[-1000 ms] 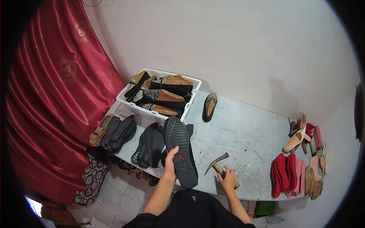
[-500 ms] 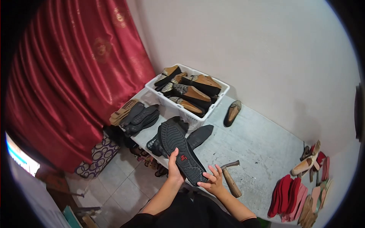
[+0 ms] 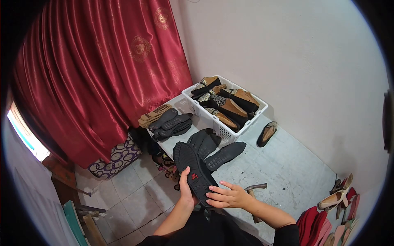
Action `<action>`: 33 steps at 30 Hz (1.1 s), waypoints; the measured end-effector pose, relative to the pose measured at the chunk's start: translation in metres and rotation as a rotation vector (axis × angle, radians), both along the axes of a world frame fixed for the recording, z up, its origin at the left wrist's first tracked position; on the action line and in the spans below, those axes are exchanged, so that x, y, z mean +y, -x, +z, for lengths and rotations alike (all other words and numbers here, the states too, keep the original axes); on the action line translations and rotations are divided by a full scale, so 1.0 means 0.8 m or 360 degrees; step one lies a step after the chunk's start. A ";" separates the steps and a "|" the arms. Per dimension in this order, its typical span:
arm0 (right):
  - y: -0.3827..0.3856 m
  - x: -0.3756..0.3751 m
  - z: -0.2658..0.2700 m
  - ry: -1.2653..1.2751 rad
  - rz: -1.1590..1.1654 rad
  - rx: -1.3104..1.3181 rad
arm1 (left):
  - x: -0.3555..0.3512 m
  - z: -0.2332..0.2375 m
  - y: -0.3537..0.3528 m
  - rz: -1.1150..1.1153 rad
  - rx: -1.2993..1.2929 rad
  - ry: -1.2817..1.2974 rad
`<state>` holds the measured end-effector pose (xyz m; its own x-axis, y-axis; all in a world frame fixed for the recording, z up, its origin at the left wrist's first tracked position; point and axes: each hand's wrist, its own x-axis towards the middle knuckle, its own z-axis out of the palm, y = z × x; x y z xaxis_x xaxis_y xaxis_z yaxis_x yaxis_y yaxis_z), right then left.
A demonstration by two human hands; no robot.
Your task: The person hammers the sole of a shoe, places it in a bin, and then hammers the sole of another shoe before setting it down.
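A black shoe (image 3: 197,180) is held with its ribbed sole turned up toward me, a red mark near its middle. My left hand (image 3: 187,194) grips it along the left edge, thumb lying over the sole and the other fingers hidden beneath. My right hand (image 3: 230,197) is closed on the lower right end, its fingers pressed on the sole and its thumb out of sight. Just beyond the shoe lie loose dark grey soles (image 3: 225,156) on the table. Partly behind my right forearm is a hammer (image 3: 257,186).
A white plastic basket (image 3: 225,133) of shoes stands at the table's (image 3: 283,176) back, near a single shoe (image 3: 267,134). Stacked soles (image 3: 172,125) lie at left by a red curtain (image 3: 111,82). Red and pink pieces (image 3: 311,223) sit at right, below a cream shoe (image 3: 331,199).
The view has shifted left, so the scene sits further right. My right hand has moved further onto the sole, its spread fingers now closer together. The shoe stays in my left hand.
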<state>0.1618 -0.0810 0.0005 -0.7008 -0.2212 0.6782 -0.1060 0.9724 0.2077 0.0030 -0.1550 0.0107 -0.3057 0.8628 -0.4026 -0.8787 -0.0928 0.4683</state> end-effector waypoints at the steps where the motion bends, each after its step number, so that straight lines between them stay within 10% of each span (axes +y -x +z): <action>1: -0.001 0.002 0.007 -0.0042 0.0018 -0.0007 | -0.001 0.002 -0.001 0.0008 0.0001 -0.0009; 18: -0.041 -0.005 0.066 -0.0074 -0.0180 -0.0090 | 0.060 -0.033 0.044 -0.0135 0.0331 -0.0334; 29: -0.020 0.045 0.105 0.0870 -0.0303 0.0035 | 0.137 -0.098 0.125 -0.1000 0.0471 -0.1314; 33: 0.002 0.093 0.128 0.1044 -0.0411 0.0036 | 0.187 -0.119 0.150 -0.0657 0.1323 -0.0873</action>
<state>0.1603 -0.0069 0.1032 -0.6599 0.4099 0.6297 0.1425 0.8912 -0.4307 -0.1173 -0.0053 -0.0844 0.0509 0.9615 0.2699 -0.3156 -0.2409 0.9178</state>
